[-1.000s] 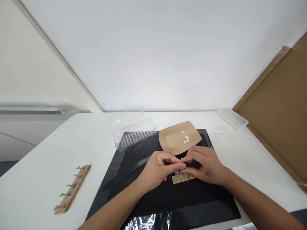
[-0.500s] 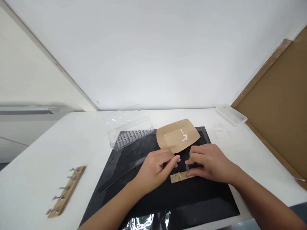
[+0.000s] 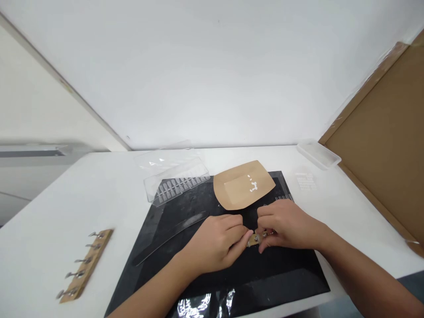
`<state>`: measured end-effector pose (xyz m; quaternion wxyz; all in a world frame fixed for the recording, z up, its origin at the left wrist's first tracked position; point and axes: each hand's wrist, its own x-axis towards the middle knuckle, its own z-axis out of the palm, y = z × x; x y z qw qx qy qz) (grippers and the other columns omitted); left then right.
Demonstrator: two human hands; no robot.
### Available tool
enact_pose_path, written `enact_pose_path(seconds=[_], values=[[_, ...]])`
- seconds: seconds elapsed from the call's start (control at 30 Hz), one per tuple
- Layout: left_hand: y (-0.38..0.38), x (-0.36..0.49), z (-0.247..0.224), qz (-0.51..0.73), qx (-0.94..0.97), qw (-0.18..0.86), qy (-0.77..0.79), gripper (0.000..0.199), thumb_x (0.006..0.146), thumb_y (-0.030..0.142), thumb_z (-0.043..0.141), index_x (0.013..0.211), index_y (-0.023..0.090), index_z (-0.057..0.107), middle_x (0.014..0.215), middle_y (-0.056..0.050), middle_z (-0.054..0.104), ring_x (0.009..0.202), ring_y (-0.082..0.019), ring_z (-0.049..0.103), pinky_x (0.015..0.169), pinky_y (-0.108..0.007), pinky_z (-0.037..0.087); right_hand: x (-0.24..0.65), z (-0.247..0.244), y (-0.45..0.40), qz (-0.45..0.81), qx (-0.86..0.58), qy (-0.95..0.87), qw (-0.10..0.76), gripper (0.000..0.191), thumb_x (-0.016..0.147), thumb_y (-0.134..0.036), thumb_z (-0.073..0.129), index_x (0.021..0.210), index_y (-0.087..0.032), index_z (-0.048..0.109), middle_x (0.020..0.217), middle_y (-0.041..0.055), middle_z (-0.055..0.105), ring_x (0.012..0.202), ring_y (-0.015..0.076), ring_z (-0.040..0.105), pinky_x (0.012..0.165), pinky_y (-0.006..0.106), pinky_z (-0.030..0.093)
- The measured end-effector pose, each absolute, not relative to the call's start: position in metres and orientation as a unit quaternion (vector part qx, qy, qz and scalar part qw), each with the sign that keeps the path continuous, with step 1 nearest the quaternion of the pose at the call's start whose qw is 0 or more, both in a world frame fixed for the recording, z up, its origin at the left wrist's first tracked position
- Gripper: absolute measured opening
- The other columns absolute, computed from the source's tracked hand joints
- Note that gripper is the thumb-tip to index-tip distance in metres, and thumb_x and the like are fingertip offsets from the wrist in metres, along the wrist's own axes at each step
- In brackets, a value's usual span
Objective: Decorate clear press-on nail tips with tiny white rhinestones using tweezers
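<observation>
Right now the short wooden strip with metal studs (image 3: 254,239) lies on the black mat (image 3: 238,276) between the two hands, and it serves as the dial's centre. At 9 o'clock, the left hand (image 3: 218,243) has thumb and forefinger brought together against the strip's end; what they pinch, if anything, cannot be told. At 3 o'clock, the right hand (image 3: 287,225) curls thumb and fingers around the other end, two studs showing beside them; its exact grip is hidden.

Toward 10 o'clock sits an open clear plastic box (image 3: 177,182), its translucent nail tips (image 3: 175,189) ranged in rows, with a clear lid (image 3: 162,159) behind it. A frosted plastic tray (image 3: 318,154) rests at 1 o'clock. Kraft-brown card (image 3: 232,192) at 12 bears white dabs (image 3: 253,185).

Further out, between 8 and 9, stands another wooden strip with metal stands (image 3: 88,267). Pale white print (image 3: 306,181), nearer than the frosted tray, is too faint to read.
</observation>
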<state>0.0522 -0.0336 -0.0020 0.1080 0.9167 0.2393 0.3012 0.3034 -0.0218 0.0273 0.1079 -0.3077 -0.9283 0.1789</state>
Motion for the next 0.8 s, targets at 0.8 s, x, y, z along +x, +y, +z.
enact_pose_path(seconds=[0.8], values=[[-0.0396,0.0530,0.0030,0.293,0.939,0.047,0.177,0.020,0.095,0.016,0.060,0.077,0.018,0.067,0.066,0.001,0.053,0.051,-0.014,0.044,0.045,-0.033,0.033,0.3028,0.0242,-0.0225,0.168,-0.299,-0.933,0.107,0.036,0.090,-0.057,0.079,0.086,-0.022,0.071,0.080,-0.0032,0.066,0.070,0.0129,0.059,0.062,0.029,0.027]])
